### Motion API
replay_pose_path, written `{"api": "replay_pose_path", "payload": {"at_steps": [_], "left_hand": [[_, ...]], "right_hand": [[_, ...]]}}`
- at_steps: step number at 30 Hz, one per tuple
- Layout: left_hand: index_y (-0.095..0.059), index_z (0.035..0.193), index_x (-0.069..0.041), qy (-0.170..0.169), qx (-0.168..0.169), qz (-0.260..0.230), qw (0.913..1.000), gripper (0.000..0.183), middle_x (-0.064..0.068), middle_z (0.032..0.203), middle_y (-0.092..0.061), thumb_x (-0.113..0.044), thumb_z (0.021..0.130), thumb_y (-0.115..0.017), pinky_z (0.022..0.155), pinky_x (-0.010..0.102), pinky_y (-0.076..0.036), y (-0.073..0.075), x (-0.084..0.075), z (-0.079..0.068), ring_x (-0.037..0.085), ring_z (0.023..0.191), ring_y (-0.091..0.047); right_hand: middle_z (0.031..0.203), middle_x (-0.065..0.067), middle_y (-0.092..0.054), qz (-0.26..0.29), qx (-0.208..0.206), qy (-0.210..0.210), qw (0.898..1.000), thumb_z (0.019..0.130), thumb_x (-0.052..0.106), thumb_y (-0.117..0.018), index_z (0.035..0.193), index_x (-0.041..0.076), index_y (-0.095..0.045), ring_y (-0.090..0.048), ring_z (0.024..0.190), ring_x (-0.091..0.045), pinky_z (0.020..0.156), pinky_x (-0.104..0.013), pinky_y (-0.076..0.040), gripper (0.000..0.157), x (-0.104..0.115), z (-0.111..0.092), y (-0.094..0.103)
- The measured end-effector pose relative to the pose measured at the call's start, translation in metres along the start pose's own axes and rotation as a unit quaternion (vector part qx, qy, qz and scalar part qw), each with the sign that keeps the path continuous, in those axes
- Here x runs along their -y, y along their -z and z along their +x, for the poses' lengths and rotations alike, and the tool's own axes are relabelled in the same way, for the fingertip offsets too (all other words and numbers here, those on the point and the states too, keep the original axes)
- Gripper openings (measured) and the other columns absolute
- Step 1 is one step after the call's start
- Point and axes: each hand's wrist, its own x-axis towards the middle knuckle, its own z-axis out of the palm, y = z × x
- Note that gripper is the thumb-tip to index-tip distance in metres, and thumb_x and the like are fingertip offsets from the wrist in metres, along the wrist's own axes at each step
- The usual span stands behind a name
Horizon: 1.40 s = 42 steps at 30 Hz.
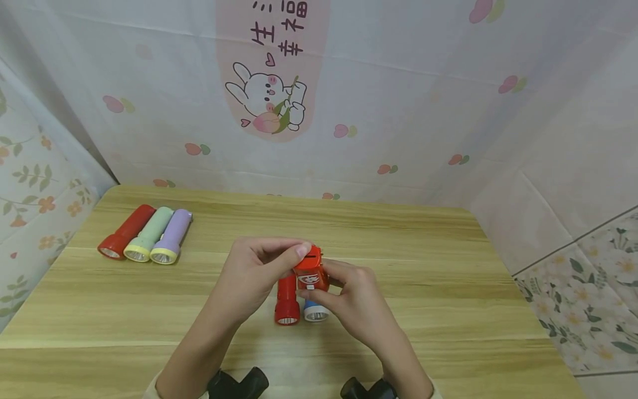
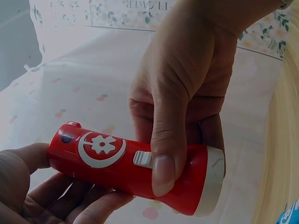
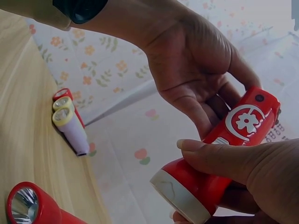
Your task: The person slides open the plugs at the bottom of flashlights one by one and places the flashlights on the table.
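Observation:
Both hands hold a red flashlight [image 1: 313, 281] above the table; its white flower emblem, white slide switch and pale head rim show in the wrist views. My left hand [image 1: 251, 271] grips the tail end, thumb on the end and fingers along the body. My right hand [image 1: 356, 293] grips it near the head, and in the left wrist view its thumb lies beside the switch [image 2: 142, 158]. Below the hands, a second red flashlight [image 1: 287, 303] and a blue flashlight with a white head [image 1: 316, 313] lie side by side, partly hidden by the hands and the held flashlight.
At the table's left side lie a red flashlight [image 1: 128, 230], a light green one [image 1: 150, 233] and a purple one [image 1: 173, 233], touching in a row. The wood-grain table [image 1: 423, 310] meets a printed cloth backdrop [image 1: 399, 100] behind and at the sides.

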Motion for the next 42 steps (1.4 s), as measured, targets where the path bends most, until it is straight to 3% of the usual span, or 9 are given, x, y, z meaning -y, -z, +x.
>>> {"api": "replay_pose_path", "payload": {"at_steps": [6, 19, 26, 34, 42], "left_hand": [[-0.075, 0.116, -0.002, 0.002, -0.004, 0.004, 1.0, 0.027, 0.012, 0.106, -0.078, -0.021, 0.097, -0.069, 0.088, 0.032, -0.059, -0.0012, 0.0003, 0.0005, 0.021, 0.1, -0.072], [-0.076, 0.115, -0.003, 0.002, -0.011, 0.006, 0.9999, 0.027, 0.012, 0.105, -0.078, -0.022, 0.096, -0.07, 0.088, 0.03, -0.059, -0.0023, -0.0001, 0.0, 0.02, 0.099, -0.072], [-0.077, 0.114, -0.009, 0.011, -0.019, 0.037, 0.9991, 0.024, 0.007, 0.104, -0.079, -0.024, 0.098, -0.068, 0.086, 0.032, -0.059, -0.0016, 0.0009, -0.0007, 0.018, 0.098, -0.072], [-0.074, 0.117, -0.004, -0.009, -0.008, 0.017, 0.9998, 0.028, 0.011, 0.109, -0.077, -0.024, 0.101, -0.062, 0.085, 0.03, -0.061, -0.001, 0.0017, 0.0007, 0.02, 0.101, -0.07], [-0.074, 0.116, -0.002, -0.011, 0.006, 0.005, 0.9999, 0.028, 0.013, 0.108, -0.077, -0.022, 0.1, -0.063, 0.084, 0.032, -0.061, 0.0023, 0.0021, 0.0024, 0.021, 0.101, -0.07]], "right_hand": [[0.093, 0.004, -0.078, 0.004, 0.003, -0.001, 1.0, 0.079, 0.011, -0.086, 0.107, 0.016, -0.076, -0.069, 0.083, -0.003, 0.074, -0.025, -0.059, 0.03, 0.0003, -0.0002, -0.0004], [0.094, 0.004, -0.078, 0.003, 0.004, -0.002, 1.0, 0.08, 0.013, -0.086, 0.107, 0.017, -0.077, -0.071, 0.085, -0.003, 0.078, -0.024, -0.06, 0.029, -0.0016, -0.0004, -0.0011], [0.096, 0.009, -0.077, -0.003, 0.002, -0.008, 1.0, 0.079, 0.013, -0.087, 0.108, 0.018, -0.076, -0.073, 0.09, -0.003, 0.085, -0.029, -0.061, 0.031, 0.0005, -0.001, -0.0004], [0.104, 0.006, -0.078, 0.029, 0.014, -0.02, 0.999, 0.081, 0.016, -0.086, 0.116, 0.019, -0.075, -0.075, 0.099, -0.009, 0.089, -0.031, -0.06, 0.037, -0.0014, 0.0, -0.0002], [0.102, 0.014, -0.077, 0.026, 0.017, -0.035, 0.999, 0.078, 0.018, -0.088, 0.113, 0.02, -0.076, -0.073, 0.096, 0.0, 0.088, -0.028, -0.06, 0.037, 0.0024, 0.001, 0.0002]]}}
